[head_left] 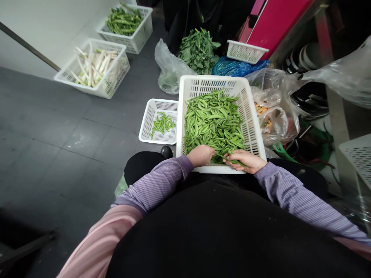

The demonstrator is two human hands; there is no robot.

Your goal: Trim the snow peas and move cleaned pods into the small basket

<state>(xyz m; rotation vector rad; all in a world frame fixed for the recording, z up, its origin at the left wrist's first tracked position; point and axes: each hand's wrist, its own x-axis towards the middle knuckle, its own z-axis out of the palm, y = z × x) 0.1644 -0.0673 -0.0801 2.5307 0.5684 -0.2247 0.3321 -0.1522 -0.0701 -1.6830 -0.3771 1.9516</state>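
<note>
A large white basket (pixel 255 127) rests against my lap, heaped with green pea pods (pixel 213 119). Over its near edge my right hand (pixel 247 161) is closed around a few pods, which stick out between thumb and fingers. My left hand (pixel 201 155) is closed in a pinch at the tip of a pod that stretches across from the right hand; its fingertips are partly hidden. To the left stands a smaller white basket (pixel 144 125) with a little pile of pods (pixel 162 123) in it.
Farther left on the grey tiled floor stand a basket of white-stemmed vegetables (pixel 94 65) and a basket of green stalks (pixel 124 21). Leafy greens (pixel 199 50) and a blue bag (pixel 234 66) lie beyond the large basket. Clear plastic bags (pixel 274 112) crowd its right side.
</note>
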